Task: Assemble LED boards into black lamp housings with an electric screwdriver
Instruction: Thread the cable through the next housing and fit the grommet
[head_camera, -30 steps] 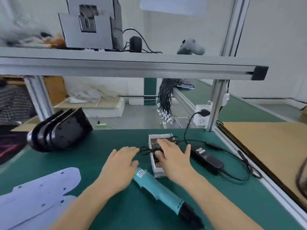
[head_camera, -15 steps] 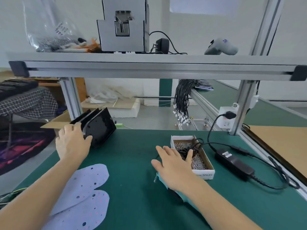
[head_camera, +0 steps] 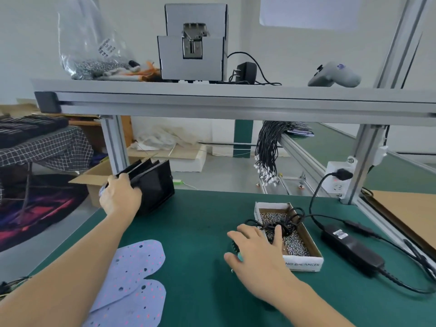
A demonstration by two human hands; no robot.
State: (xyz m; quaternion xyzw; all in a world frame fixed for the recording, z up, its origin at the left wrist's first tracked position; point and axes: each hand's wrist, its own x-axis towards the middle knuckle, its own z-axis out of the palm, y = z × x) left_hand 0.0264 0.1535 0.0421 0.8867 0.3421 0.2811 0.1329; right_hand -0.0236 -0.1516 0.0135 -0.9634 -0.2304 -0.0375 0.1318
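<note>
Green desk: LED boards lie nearest. Right hand, fingers spread, covers the teal screwdriver beside the screw box. Left hand grips stacked black housings at the far edge. Aluminium shelf overhead.

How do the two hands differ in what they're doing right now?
The left hand reaches far left and grips the stack of black lamp housings at the table's back edge, fingers curled round one. The right hand lies nearer, fingers spread fairly straight over the teal electric screwdriver, fingertips at the box of screws. Both are bare and over the green table mat.
</note>
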